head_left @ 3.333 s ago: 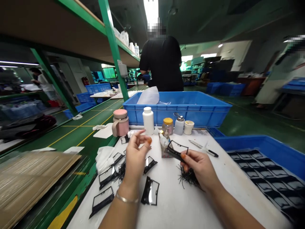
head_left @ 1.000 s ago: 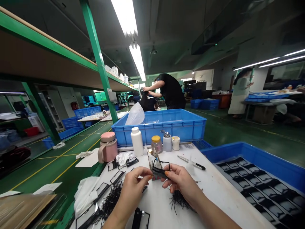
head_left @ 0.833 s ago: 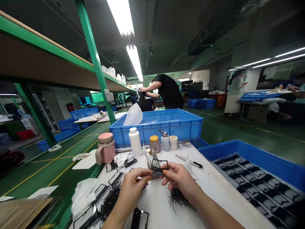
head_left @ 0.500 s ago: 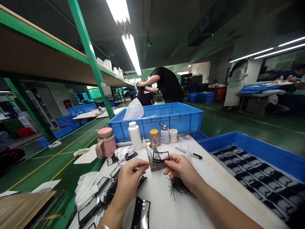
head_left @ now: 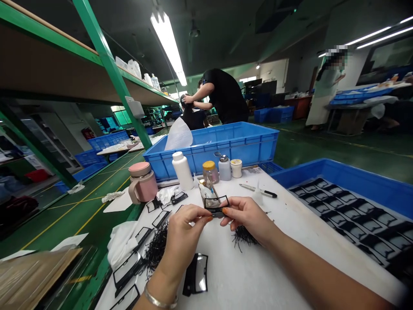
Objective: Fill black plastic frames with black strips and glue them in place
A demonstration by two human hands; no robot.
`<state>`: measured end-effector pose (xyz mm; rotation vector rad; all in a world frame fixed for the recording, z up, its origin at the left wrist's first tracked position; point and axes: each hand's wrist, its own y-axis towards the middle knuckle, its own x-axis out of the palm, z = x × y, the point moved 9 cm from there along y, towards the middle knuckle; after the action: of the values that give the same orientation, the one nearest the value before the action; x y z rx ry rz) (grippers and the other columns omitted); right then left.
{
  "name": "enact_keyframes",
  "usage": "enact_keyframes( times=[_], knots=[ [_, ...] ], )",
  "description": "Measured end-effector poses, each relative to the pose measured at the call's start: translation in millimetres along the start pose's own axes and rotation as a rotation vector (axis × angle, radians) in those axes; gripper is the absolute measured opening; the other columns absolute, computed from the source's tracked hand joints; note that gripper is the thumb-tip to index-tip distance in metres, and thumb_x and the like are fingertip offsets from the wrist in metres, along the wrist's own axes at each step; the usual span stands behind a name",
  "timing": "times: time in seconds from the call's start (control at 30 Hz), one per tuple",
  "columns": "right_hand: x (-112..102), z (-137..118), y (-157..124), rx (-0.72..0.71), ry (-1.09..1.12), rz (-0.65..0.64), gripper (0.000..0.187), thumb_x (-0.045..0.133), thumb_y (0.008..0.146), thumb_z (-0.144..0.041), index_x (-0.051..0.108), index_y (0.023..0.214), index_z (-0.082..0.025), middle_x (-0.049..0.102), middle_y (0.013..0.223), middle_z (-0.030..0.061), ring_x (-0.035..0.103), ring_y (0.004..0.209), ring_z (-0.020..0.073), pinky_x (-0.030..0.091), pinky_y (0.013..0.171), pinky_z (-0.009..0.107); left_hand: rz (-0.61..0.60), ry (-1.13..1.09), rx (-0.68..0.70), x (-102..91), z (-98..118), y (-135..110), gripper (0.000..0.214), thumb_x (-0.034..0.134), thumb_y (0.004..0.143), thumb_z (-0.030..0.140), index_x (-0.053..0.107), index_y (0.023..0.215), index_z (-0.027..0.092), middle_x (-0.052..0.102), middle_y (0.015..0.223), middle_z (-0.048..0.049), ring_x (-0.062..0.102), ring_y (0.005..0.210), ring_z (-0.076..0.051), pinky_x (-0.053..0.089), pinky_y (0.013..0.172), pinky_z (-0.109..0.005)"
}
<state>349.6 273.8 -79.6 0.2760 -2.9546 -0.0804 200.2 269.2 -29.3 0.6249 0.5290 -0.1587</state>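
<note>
My right hand (head_left: 250,217) pinches a small black-framed clear panel (head_left: 213,210) by its right end, above the white tabletop. At the panel's lower left edge, my left hand (head_left: 185,228) has thumb and forefinger pressed together; whatever is between them is too small to make out. A pile of thin black strips (head_left: 156,249) lies beside my left wrist, and a second bunch of strips (head_left: 243,237) is partly hidden under my right hand. Another framed panel (head_left: 196,273) rests on the table nearer to me, with several more along the left edge.
Behind my hands stand a small container of tools (head_left: 208,189), a white bottle (head_left: 183,171), a pink mug (head_left: 142,183) and small jars. A craft knife (head_left: 258,190) lies to their right. Blue crates flank the table at the back and right, the right crate (head_left: 364,181) holding rows of panels. People are beyond.
My left fingers have moved right, from beside the panel to its lower edge. The panel, in my right hand, is slightly lower and tilted differently. The camera view has shifted.
</note>
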Motion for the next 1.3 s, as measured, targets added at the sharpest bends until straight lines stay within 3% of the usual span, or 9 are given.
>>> enact_keyframes(
  times=[0.37,0.9,1.1,1.3],
  knots=[
    [7,2,-2,-0.007,-0.016,-0.034,0.03,0.069,0.076,-0.039,0.065,0.091,-0.013,0.069,0.074,0.0055,0.069,0.068,0.0185,0.048,0.05,0.021,0.013,0.12,0.001,6.0,-2,0,0.008,0.063,0.084,0.025,0.069,0.079,0.022,0.066,0.082,-0.0018,0.058,0.078,-0.017,0.048,0.071,-0.028],
    [11,-8,-7,-0.061,-0.083,-0.015,0.024,0.065,0.077,-0.034,0.065,0.089,-0.013,0.066,0.068,0.0033,0.064,0.057,0.0141,0.046,0.048,0.021,-0.004,-0.087,-0.268,8.8,-20,0,0.013,0.069,0.076,0.03,0.069,0.071,0.018,0.067,0.075,-0.0025,0.061,0.073,-0.017,0.048,0.063,-0.026],
    [12,-12,-9,-0.083,-0.09,-0.019,0.023,0.064,0.079,-0.034,0.065,0.089,-0.013,0.065,0.068,0.0031,0.062,0.056,0.0128,0.046,0.049,0.021,0.021,-0.11,-0.257,5.5,-19,-2,0.011,0.068,0.077,0.028,0.068,0.072,0.018,0.067,0.076,-0.003,0.061,0.075,-0.018,0.05,0.066,-0.026],
    [13,-11,-8,-0.086,-0.07,-0.037,0.026,0.066,0.079,-0.037,0.065,0.09,-0.014,0.066,0.068,0.0032,0.063,0.056,0.0133,0.046,0.049,0.021,0.06,-0.046,-0.147,1.9,-9,-1,0.01,0.066,0.079,0.026,0.067,0.073,0.018,0.065,0.076,-0.0026,0.061,0.076,-0.017,0.051,0.068,-0.026]
  ],
)
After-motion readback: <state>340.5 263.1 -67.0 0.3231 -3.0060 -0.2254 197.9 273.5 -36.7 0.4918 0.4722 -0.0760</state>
